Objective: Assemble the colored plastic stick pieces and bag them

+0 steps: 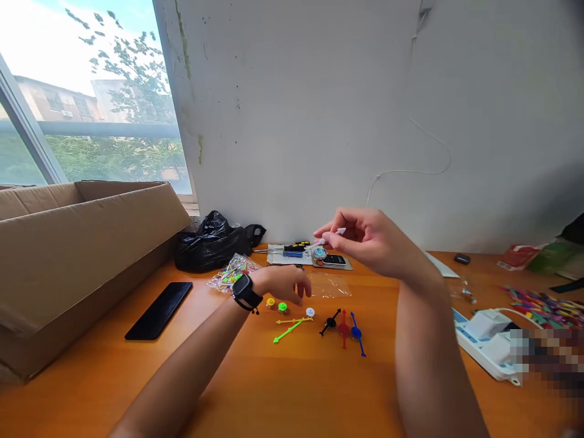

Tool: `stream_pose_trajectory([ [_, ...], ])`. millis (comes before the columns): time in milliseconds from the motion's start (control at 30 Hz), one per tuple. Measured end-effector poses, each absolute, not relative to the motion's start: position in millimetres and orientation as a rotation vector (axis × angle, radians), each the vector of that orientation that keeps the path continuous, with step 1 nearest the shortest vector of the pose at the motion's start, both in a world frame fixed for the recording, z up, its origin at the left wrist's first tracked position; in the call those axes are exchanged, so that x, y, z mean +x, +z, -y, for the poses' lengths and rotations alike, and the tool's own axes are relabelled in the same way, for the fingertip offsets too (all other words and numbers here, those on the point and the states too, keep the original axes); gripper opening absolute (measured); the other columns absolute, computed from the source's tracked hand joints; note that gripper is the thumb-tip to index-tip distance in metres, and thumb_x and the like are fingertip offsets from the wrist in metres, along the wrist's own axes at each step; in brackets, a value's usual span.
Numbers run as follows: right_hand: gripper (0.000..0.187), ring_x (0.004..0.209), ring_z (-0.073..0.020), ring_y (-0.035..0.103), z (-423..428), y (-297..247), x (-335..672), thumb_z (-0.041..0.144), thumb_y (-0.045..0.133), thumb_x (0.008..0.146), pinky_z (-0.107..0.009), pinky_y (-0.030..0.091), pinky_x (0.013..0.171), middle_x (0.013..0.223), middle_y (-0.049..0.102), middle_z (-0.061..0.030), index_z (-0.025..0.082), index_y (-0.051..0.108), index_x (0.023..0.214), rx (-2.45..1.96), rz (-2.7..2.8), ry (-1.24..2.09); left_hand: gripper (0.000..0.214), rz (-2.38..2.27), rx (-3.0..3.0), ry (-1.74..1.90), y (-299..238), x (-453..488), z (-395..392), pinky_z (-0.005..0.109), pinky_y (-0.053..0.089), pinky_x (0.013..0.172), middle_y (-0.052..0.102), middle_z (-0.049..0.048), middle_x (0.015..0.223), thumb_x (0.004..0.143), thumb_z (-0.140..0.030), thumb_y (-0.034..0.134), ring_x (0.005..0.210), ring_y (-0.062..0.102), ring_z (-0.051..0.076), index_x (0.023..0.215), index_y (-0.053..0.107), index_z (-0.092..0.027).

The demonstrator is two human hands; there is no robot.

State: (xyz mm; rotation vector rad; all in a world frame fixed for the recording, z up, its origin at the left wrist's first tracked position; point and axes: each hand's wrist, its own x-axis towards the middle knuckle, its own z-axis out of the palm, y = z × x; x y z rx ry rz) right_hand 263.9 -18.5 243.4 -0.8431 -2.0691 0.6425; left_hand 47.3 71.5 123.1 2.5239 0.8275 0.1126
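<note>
My right hand (pixel 365 238) is raised above the orange table (pixel 274 389), its fingers pinched on a small white plastic stick (pixel 329 236). My left hand (pixel 283 283), with a black watch on the wrist, rests low on the table with fingers curled down beside small yellow, green and white round pieces (pixel 283 306). In front of it lie yellow and green clock hands (pixel 292 325), and black, red and blue hands (pixel 344 325). A clear plastic bag (pixel 331 285) lies just past my left hand.
A black phone (pixel 159 310) lies at left beside a big open cardboard box (pixel 68 255). A black plastic bag (pixel 214 246), a bag of coloured parts (pixel 230 272) and screwdrivers (pixel 292 247) sit by the wall. A white power strip (pixel 483 344) and coloured pieces (pixel 545 307) are at right.
</note>
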Motion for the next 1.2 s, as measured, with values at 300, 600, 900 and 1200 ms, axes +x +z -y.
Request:
stream_pose_trajectory([
  [300,0.016,0.07,-0.0152,0.06,18.6,242.2,261.5,0.029,0.07,0.096,-0.028,0.043,0.061,0.082,0.073,-0.0016,0.021,0.064,0.084,-0.926,2.409,0.562,0.013,-0.86,2.461,0.12,71.2,69.0,-70.1,0.027,0.042,0.054,0.074,0.0042,0.069,0.083,-0.028,0.075,0.055,0.061,0.016,0.079,0.079,-0.016],
  [600,0.028,0.063,-0.0131,0.043,19.8,245.1,262.6,0.043,0.06,0.107,-0.028,0.031,0.055,0.073,0.057,0.0022,0.021,0.069,0.091,-0.881,2.607,0.579,0.006,-0.879,2.415,0.5,99.5,53.3,-85.6,0.024,0.042,0.059,0.073,0.0043,0.076,0.081,-0.016,0.069,0.066,0.06,0.014,0.077,0.071,-0.013],
  [900,0.025,0.064,-0.0136,0.04,17.5,245.5,269.0,0.042,0.06,0.106,-0.028,0.028,0.057,0.07,0.051,0.0036,0.022,0.068,0.094,-0.901,2.551,0.518,0.032,-0.788,2.447,0.497,73.4,67.8,-81.4,0.027,0.055,0.072,0.081,0.0081,0.1,0.089,-0.021,0.071,0.084,0.074,0.021,0.12,0.077,-0.014],
  [1200,0.019,0.064,-0.0137,0.042,16.4,244.0,271.5,0.038,0.059,0.107,-0.029,0.03,0.058,0.072,0.052,0.0036,0.023,0.072,0.104,-0.893,2.537,0.495,0.02,-0.578,2.754,0.618,35.7,114.2,-63.3,0.036,0.052,0.103,0.077,0.0099,0.117,0.1,-0.02,0.059,0.11,0.07,0.025,0.11,0.077,-0.022],
])
